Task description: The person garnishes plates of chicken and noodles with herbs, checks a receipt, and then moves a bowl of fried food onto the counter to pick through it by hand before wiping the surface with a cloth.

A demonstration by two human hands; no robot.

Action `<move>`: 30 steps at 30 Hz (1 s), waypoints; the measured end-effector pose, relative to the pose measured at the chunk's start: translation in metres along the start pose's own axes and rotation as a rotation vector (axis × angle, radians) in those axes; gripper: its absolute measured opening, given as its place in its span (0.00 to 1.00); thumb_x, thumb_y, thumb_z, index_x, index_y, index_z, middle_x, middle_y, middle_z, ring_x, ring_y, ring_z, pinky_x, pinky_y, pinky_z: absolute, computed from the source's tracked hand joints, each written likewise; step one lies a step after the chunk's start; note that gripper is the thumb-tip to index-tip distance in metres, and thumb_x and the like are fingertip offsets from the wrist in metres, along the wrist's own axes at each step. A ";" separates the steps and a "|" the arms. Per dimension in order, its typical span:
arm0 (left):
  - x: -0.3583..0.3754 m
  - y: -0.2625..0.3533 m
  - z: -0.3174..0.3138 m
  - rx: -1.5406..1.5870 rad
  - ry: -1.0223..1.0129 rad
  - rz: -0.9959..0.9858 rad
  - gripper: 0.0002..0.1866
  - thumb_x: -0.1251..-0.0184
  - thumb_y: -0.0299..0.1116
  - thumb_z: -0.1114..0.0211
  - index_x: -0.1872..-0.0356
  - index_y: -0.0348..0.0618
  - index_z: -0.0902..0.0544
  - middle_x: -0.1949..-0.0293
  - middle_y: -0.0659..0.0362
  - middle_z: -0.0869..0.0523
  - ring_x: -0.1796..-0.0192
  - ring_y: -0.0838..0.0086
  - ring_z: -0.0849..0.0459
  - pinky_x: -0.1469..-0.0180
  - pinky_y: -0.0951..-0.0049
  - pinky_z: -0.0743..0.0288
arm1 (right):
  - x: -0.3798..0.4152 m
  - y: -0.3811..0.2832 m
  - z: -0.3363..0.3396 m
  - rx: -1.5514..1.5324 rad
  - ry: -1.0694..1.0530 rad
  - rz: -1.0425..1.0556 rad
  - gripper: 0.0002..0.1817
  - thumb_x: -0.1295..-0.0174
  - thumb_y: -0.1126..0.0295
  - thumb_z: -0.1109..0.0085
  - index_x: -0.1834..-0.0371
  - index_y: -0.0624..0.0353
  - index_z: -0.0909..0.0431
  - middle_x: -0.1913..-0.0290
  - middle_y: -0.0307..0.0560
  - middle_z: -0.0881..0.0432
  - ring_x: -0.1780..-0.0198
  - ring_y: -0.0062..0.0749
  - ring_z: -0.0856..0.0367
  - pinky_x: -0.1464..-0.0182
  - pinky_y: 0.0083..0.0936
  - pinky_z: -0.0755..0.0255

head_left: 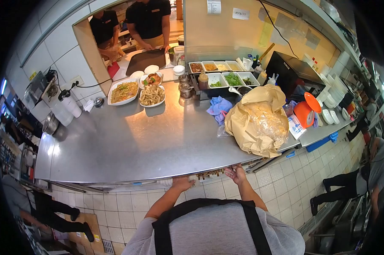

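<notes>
So the big thing here is the steel bench [115, 148], running left to right in front of the person, with both hands at its near edge and a bit below the top. The bulky brown paper bag [245, 123], plastic showing in its mouth, sits on the right end, far and to the right of the hands, so the right one is nearer to it. The noodles [126, 92] and fried pieces [152, 96] are way over on the far left, well apart from either hand.

The spot that matters looks like the gap under that near edge. A row of small brownish bits [212, 173] shows there, long axis left to right, between the two hands. Too small to say what they are.

Pose-wise, both forearms come in from the near side and angle toward each other. The left hand [182, 183] is lower and nearer, knuckles up, fingers pointing right by a pale blurry item [193, 180]; can't tell if it's gripping that or just next to it. The right hand [235, 173] is slightly farther, right at the edge, fingers spread and nothing visible in them.
</notes>
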State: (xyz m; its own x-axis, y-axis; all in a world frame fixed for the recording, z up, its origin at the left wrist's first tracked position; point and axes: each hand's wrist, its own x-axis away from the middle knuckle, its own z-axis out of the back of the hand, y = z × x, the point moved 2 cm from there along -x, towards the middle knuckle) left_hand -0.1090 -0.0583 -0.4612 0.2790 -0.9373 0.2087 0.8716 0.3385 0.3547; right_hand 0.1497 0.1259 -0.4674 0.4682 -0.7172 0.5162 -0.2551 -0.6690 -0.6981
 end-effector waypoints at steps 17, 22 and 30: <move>0.022 0.028 0.014 -0.014 -0.268 0.255 0.26 0.54 0.48 0.39 0.49 0.59 0.19 0.48 0.55 0.20 0.42 0.60 0.25 0.40 0.50 0.39 | 0.031 0.022 0.025 1.077 -0.435 -0.458 0.32 0.39 0.60 0.42 0.32 0.51 0.40 0.44 0.47 0.26 0.58 0.36 0.20 0.63 0.32 0.25; 0.036 0.039 0.019 -0.035 -0.352 0.297 0.24 0.53 0.47 0.40 0.50 0.64 0.19 0.48 0.59 0.20 0.41 0.63 0.25 0.40 0.49 0.40 | 0.010 0.045 -0.012 1.127 -0.416 -0.259 0.33 0.44 0.57 0.36 0.39 0.65 0.33 0.48 0.50 0.23 0.60 0.31 0.20 0.65 0.27 0.24; 0.048 0.054 0.036 -0.014 -0.368 0.231 0.25 0.52 0.50 0.40 0.49 0.64 0.20 0.45 0.57 0.21 0.40 0.62 0.25 0.40 0.48 0.39 | 0.022 0.070 -0.032 1.220 -0.670 -0.417 0.29 0.48 0.50 0.34 0.50 0.61 0.22 0.55 0.45 0.20 0.52 0.29 0.24 0.58 0.25 0.25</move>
State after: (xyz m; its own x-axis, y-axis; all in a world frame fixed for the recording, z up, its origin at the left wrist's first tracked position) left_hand -0.0633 -0.0818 -0.3998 0.3075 -0.7444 0.5927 0.8092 0.5323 0.2488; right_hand 0.1152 0.0571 -0.4894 0.7136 -0.0633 0.6976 0.6999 0.0223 -0.7139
